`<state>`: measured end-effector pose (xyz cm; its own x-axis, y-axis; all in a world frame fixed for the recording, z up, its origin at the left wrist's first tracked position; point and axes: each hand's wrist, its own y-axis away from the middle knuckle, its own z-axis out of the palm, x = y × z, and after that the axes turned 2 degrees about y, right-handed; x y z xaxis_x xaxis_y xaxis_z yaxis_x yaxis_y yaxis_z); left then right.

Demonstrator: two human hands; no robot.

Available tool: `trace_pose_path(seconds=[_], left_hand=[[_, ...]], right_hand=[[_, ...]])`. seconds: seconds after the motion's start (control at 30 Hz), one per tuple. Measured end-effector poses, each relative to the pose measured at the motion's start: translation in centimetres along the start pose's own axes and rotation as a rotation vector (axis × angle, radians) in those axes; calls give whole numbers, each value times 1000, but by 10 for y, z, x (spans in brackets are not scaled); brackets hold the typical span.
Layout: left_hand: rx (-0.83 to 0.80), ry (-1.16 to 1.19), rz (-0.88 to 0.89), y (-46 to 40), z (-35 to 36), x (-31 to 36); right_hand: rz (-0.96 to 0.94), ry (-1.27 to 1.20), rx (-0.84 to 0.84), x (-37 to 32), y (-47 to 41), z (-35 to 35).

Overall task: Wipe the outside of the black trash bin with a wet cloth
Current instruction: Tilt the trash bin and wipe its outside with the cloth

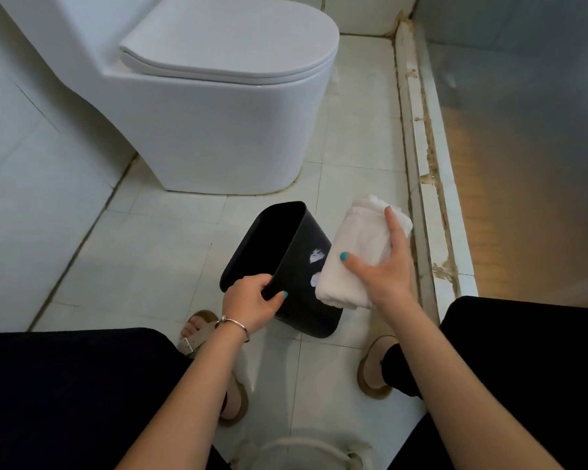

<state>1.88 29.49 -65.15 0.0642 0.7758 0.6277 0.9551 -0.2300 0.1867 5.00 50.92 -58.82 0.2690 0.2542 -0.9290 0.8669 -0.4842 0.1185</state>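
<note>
- We see the black trash bin just below the middle of the frame, tipped over so its open mouth faces the upper left and its base points toward the lower right; whether the base touches the tiled floor we cannot tell
- Our left hand grips the near edge of the bin's rim, thumb on the outer wall and the other fingers curled inside the opening; a thin bracelet circles that wrist
- Our right hand holds a folded white cloth, thumb across its near side and fingers wrapped over its far side, right of centre
- The cloth lies against the right-hand edge of the bin's outer wall, its lower end overlapping the black surface
- We note two pale smears on the bin's outer wall, just left of the cloth
- A white toilet with its lid closed fills the upper left and centre of the frame, standing well behind the bin
- A stained white threshold runs down the right side, with a frosted panel beyond it
- At the bottom we see dark clothing over both knees and sandalled feet either side of the bin
- A white rounded object sits at the bottom centre edge; what it is we cannot tell
</note>
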Motion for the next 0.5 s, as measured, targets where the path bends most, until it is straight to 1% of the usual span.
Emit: trace_pose_path(seconds=[0.13, 0.27, 0.33, 0.4, 0.5], left_hand=[[-142, -223, 27, -10, -6, 14], [-230, -289, 102, -22, -6, 23], [-278, -234, 84, -26, -6, 22], [-318, -104, 36, -31, -5, 19], [-289, 61, 11, -37, 2, 19]], right_hand=[[63, -16, 13, 15, 7, 4], [97, 18, 30, 24, 4, 1], [100, 63, 34, 26, 2, -2], [109, 64, 52, 26, -1, -4], [121, 26, 82, 27, -5, -4]])
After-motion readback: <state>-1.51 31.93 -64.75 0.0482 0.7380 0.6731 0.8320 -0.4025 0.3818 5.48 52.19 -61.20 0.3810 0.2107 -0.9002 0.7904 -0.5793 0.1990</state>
